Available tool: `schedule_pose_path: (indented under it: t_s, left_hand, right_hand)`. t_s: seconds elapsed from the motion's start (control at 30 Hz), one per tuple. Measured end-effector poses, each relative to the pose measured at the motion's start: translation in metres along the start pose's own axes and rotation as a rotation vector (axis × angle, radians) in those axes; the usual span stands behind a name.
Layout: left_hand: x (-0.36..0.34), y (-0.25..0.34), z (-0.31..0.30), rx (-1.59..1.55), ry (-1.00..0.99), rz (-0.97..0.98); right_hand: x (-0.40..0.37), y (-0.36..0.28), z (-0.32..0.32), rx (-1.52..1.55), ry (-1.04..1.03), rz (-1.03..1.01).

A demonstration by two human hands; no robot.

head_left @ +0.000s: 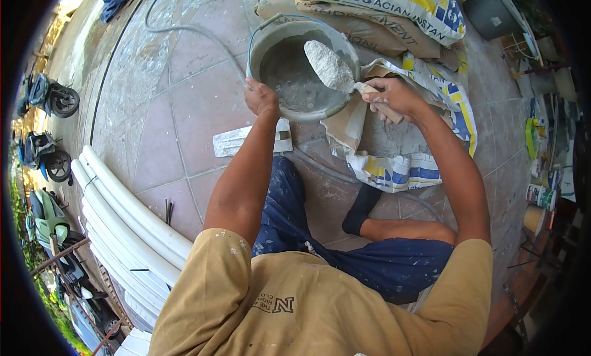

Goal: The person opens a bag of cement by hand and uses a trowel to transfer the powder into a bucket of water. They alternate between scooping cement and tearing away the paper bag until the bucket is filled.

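Note:
A round bucket [301, 112] stands on the tiled floor with grey wet mix [286, 66] inside. My left hand [261, 98] grips the bucket's near left rim. In my right hand [391, 99] is the wooden handle of a trowel [362, 90], its blade heaped with pale grey powder [326, 63] above the bucket's right part. Right of the bucket lies a torn-open paper bag [409, 173] with grey powder in it, below my right forearm. A flat whitish plastering float [231, 143] rests on the floor just below the bucket, partly behind my left forearm.
Stacked cement bags [369, 23] lie beyond the bucket. A grey hose [197, 28] curves over the floor to the bucket. White pipes [126, 226] lie at the left, with parked motorbikes [52, 156] farther out. A dark tub [489, 14] stands at the upper right.

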State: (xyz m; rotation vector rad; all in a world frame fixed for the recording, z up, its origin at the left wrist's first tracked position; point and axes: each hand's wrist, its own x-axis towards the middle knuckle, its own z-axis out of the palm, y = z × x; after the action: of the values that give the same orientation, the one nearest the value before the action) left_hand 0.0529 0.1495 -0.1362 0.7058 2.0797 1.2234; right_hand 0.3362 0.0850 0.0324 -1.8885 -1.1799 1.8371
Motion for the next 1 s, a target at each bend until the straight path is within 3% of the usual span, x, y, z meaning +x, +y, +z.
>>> schedule_pose_path:
  t_s: [0.23, 0.5, 0.67, 0.77, 0.9, 0.97, 1.0]
  left_hand:
    - [-0.001, 0.004, -0.003, 0.007, -0.008, 0.005]
    - [0.002, 0.001, -0.001, -0.004, -0.027, -0.027]
    - [0.004, -0.004, 0.004, -0.037, -0.006, -0.039]
    - [0.004, -0.006, 0.004, -0.109, -0.092, -0.046]
    - [0.009, -0.007, 0.004, -0.010, -0.099, -0.085]
    - [-0.001, 0.005, -0.001, 0.051, -0.085, -0.045]
    - [0.005, 0.002, 0.002, 0.008, -0.100, -0.061]
  right_hand:
    - [0.062, 0.012, -0.019, 0.142, -0.099, 0.077]
    - [0.044, 0.001, -0.031, 0.278, -0.034, 0.076]
    - [-0.011, 0.003, -0.032, 0.057, -0.006, -0.091]
    - [-0.072, 0.035, -0.044, -0.004, 0.124, -0.155]
    - [-0.132, 0.141, -0.063, -0.183, 0.353, 0.029]
    - [-0.126, 0.253, -0.066, -0.684, 0.735, -0.387]
    - [-0.123, 0.271, -0.067, -0.706, 0.805, -0.202]
